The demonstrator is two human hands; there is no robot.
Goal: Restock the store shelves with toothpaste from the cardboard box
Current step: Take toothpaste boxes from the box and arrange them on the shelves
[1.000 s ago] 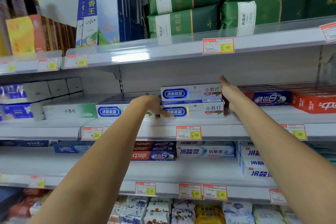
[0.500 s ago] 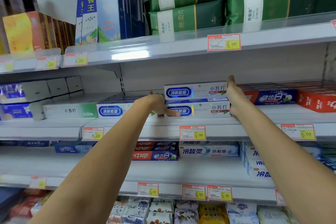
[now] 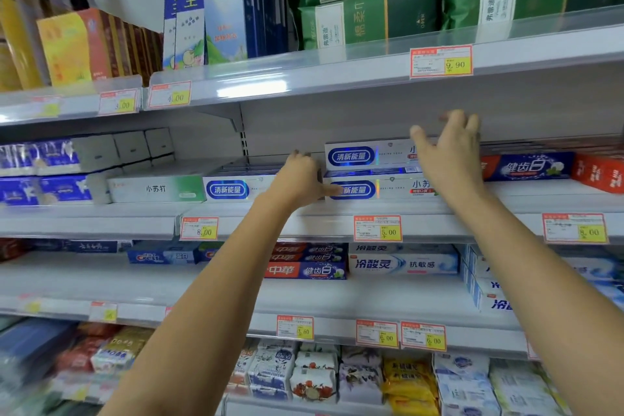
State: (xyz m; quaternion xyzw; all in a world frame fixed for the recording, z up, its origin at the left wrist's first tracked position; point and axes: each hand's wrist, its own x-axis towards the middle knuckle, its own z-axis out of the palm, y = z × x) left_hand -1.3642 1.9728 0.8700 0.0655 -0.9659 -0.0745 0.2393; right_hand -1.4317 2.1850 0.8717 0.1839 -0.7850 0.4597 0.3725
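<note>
Stock: upper white-and-blue toothpaste carton (image 3: 368,155) stacked on lower white-and-blue toothpaste carton (image 3: 393,190), both on the grey middle shelf (image 3: 513,204). The left hand (image 3: 299,179) is at the stack's left end, thumb straight across the lower carton's front and gripping nothing; the right hand (image 3: 449,154) is before the upper carton's right end, fingers spread wide, contact unclear through blur. Adjoining: red-and-blue toothpaste carton (image 3: 526,167) just right, single white-and-blue carton (image 3: 233,189) and white-and-green carton (image 3: 158,189) left, dark green soft packs (image 3: 371,15) on the shelf above.

A shop, tiered shelves (image 3: 337,213), yellow price tags (image 3: 377,228) (5.00, 9.90), boxed toothpaste (image 3: 358,156)
</note>
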